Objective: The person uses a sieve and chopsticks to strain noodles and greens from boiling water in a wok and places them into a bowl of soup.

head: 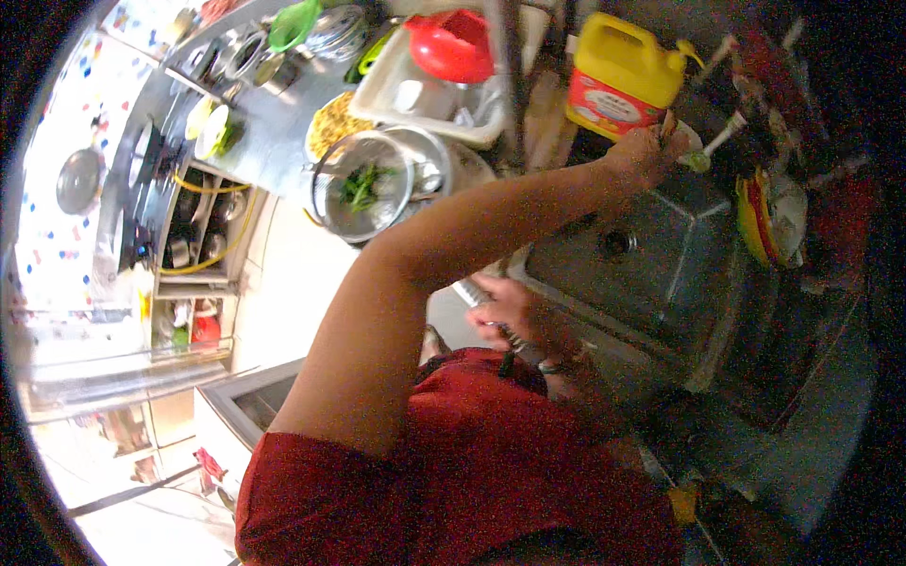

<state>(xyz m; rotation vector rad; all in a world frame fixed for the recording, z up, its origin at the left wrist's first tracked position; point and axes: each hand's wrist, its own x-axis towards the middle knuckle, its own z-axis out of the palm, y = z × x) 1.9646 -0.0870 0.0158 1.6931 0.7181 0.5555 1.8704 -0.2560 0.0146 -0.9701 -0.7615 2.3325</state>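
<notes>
My left arm stretches across the view to the upper right. My left hand (644, 152) is over the far rim of a metal sink (601, 276), beside a yellow jug with a red label (623, 78) and a small whitish round dish (688, 141). A brownish thing shows at its fingers; blur hides whether it is held. In front of my red shirt, my right hand (509, 311) is closed around a slim silvery object (471, 291), its kind unclear. A whitish brush-like tool (723, 140) lies past the left hand. The sink's drain (619, 243) is visible.
Left of the sink stand a metal strainer (318, 185) with green leaves, a plate of yellow food (336, 126) and a white tub (382, 113) holding a red colander (453, 49). A yellow-and-red container (754, 219) sits on the sink's right side. Farther left are a stove and an open cabinet (191, 289).
</notes>
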